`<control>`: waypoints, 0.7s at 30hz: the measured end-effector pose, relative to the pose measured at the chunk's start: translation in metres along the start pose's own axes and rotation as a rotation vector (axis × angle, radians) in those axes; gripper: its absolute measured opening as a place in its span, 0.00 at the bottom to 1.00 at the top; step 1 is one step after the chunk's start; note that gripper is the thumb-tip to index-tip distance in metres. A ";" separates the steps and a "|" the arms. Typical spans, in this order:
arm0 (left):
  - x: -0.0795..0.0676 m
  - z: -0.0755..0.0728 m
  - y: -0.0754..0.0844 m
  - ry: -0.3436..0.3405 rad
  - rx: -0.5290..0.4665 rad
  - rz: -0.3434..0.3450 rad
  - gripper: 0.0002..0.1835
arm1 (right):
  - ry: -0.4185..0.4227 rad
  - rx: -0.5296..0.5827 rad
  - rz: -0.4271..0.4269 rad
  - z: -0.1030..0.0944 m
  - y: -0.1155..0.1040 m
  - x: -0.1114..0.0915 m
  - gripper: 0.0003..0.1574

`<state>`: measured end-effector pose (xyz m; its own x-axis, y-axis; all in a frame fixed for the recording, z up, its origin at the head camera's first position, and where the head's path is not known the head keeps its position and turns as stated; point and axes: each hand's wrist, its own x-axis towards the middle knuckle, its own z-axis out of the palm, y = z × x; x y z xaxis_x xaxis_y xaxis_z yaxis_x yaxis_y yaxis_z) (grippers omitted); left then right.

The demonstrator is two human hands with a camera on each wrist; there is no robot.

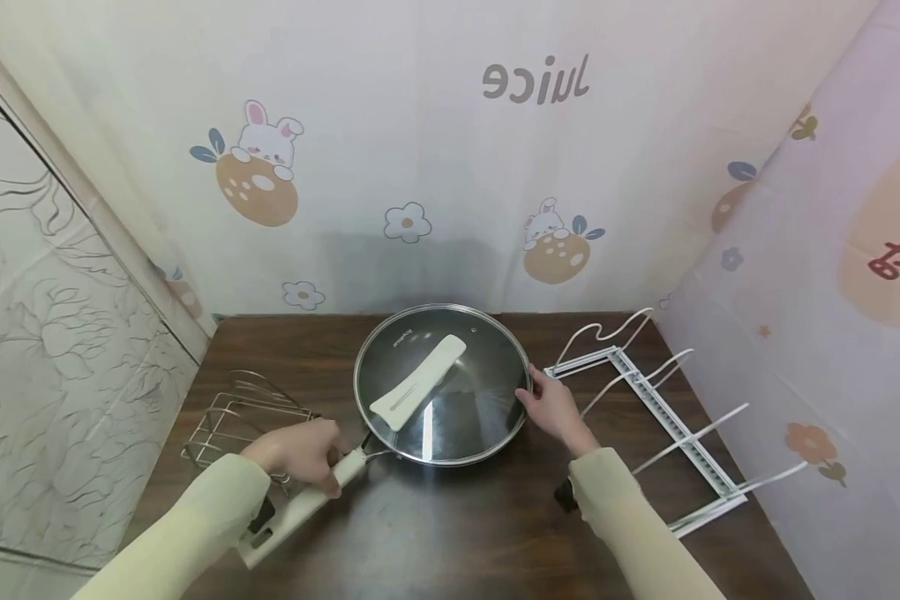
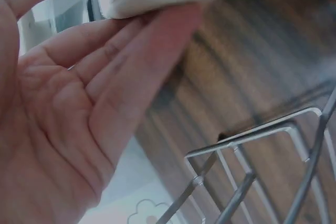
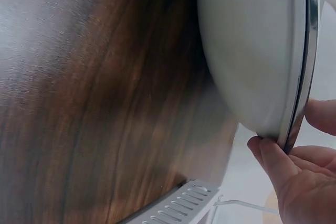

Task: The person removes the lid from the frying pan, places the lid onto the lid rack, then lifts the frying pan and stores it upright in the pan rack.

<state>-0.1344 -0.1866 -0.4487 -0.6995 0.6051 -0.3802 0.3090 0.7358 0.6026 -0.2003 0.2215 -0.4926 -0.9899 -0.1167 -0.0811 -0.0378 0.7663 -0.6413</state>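
A frying pan (image 3: 247,51) with a pale outer wall stands at the middle of the table in the head view. Its glass lid (image 1: 487,375) has a metal rim and a long cream handle (image 1: 420,383) across it. My left hand (image 1: 303,450) pinches the pan's cream handle (image 1: 296,512) near the pan; in the left wrist view the fingers lie along the underside of that handle. On the far side, my right hand (image 1: 551,404) pinches the rim, thumb on the lid's edge and fingers under the pan's lip. The pan's inside shows only dimly through the glass.
To the left, partly behind my left hand, is a metal wire rack (image 1: 225,417). A white rack (image 1: 667,408) with upright wire dividers lies to the right, close to my right hand. Patterned curtains (image 1: 420,150) border the dark wooden table (image 1: 450,533) at the back and sides.
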 end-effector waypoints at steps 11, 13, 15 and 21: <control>0.001 0.021 0.003 0.056 -0.193 0.045 0.13 | -0.030 0.093 0.044 -0.001 0.003 0.020 0.38; 0.002 0.025 0.004 0.075 -0.221 0.043 0.14 | -0.026 0.091 0.045 -0.001 0.003 0.022 0.38; 0.002 0.030 0.004 0.098 -0.253 0.037 0.19 | -0.030 0.095 0.048 -0.001 0.003 0.025 0.38; 0.007 0.045 0.011 0.146 -0.359 0.006 0.29 | -0.018 0.073 0.053 -0.001 0.002 0.036 0.36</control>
<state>-0.1066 -0.1610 -0.4764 -0.7909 0.5404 -0.2873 0.0864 0.5633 0.8217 -0.2356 0.2189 -0.4961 -0.9875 -0.0887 -0.1300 0.0258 0.7236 -0.6897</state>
